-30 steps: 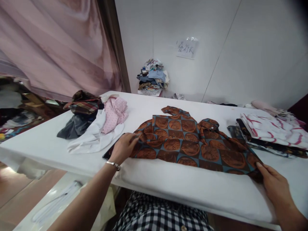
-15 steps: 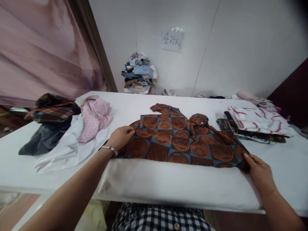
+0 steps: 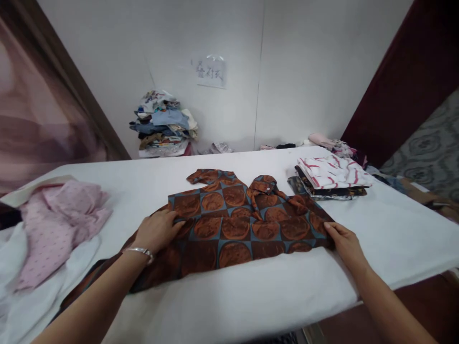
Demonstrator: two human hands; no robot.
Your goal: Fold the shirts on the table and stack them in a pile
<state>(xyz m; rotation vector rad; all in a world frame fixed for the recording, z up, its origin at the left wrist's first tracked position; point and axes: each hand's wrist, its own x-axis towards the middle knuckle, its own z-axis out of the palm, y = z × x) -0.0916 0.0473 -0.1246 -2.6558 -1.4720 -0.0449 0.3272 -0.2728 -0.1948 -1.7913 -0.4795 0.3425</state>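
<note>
A brown shirt (image 3: 234, 227) with orange medallions and blue squares lies across the white table, its collar (image 3: 263, 184) with a button toward the far side. My left hand (image 3: 158, 231), with a bracelet at the wrist, is closed on the shirt's left part, fingers bent into the cloth. Some of the shirt runs out to the left beneath my left forearm. At the shirt's right edge, my right hand (image 3: 344, 241) pinches the fabric between thumb and fingers.
Pink dotted and white garments (image 3: 60, 215) lie heaped at left. Folded garments, a white and red one (image 3: 333, 172) on top, sit at right. A tall clothes pile (image 3: 165, 124) stands by the wall, beneath a paper sign (image 3: 211, 71). The white table (image 3: 398, 224) has its edge near me.
The view has swung to the right. My left hand has shifted from the shirt's left edge farther onto the cloth, and more fabric shows under that arm. My right hand keeps its pinch.
</note>
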